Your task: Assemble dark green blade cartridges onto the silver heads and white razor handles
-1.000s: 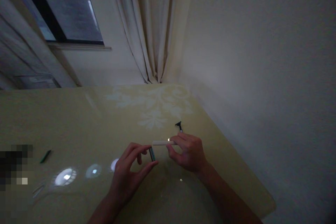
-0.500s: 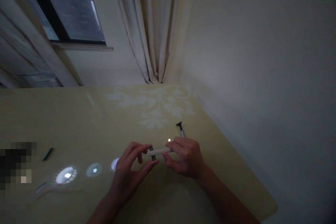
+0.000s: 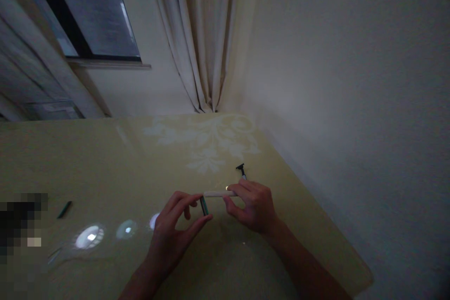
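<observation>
Between thumb and fingertips, my left hand (image 3: 177,222) pinches a small dark razor cartridge (image 3: 204,206) with a green strip, held nearly upright. My right hand (image 3: 251,204) grips a slim pale stick (image 3: 216,194), whose exact kind I cannot make out. The stick's free end points left, close to the cartridge's upper end; whether the two touch I cannot tell. Just beyond my right hand, a razor (image 3: 241,168) with a black head lies on the table, its handle partly hidden by the hand.
A small dark green piece (image 3: 64,209) lies on the glossy yellowish table (image 3: 105,164) at the left. A blurred-out dark patch covers the far left edge. Lamp reflections shine on the surface. A wall borders the table's right side; a curtain (image 3: 200,37) hangs behind.
The pale stick has moved up and right, from across the middle of the razor cartridge to its upper end. My right hand moved with it; my left hand has stayed nearly still.
</observation>
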Tool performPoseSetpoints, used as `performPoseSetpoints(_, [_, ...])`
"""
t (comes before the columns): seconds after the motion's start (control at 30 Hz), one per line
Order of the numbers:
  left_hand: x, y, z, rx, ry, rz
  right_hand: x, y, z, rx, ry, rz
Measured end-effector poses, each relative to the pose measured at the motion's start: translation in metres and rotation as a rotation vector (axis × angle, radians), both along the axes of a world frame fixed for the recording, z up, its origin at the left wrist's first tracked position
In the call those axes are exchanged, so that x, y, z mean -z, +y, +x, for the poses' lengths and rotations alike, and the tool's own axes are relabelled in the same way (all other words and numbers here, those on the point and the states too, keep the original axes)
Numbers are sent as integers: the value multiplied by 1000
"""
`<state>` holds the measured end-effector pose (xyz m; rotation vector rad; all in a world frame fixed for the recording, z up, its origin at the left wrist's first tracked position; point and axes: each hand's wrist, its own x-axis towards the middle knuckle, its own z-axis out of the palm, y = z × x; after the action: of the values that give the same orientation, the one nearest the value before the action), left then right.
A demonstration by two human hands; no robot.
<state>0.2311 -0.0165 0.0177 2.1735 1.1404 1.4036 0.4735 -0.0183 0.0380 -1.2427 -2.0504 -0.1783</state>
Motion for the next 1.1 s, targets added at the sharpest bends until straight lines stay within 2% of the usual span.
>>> performPoseSetpoints(0.2, [-1, 0, -1, -14, 11, 18, -2, -2, -3, -70, -23, -7])
performPoseSetpoints(0.37, [-1, -1, -1, -30, 19, 18, -1, 0, -2, -5, 19, 1])
performPoseSetpoints(0.5, [0, 0, -1, -47, 19, 13, 0, -2, -2, -81, -9, -7])
performPoseSetpoints(0.67, [-3, -1, -1, -70, -3, 24, -1, -2, -2, -11, 19, -24])
performPoseSetpoints(0.83, [-3, -2, 0, -65, -16, 19, 0, -4, -6, -100, -12, -19])
performPoseSetpoints(1.0, [-1, 0, -1, -70, -5, 14, -1, -3, -4, -24, 21, -16])
performPoseSetpoints(1.1, [-2, 0, -1, -58, 2, 17, -1, -4, -4, -58, 9, -19])
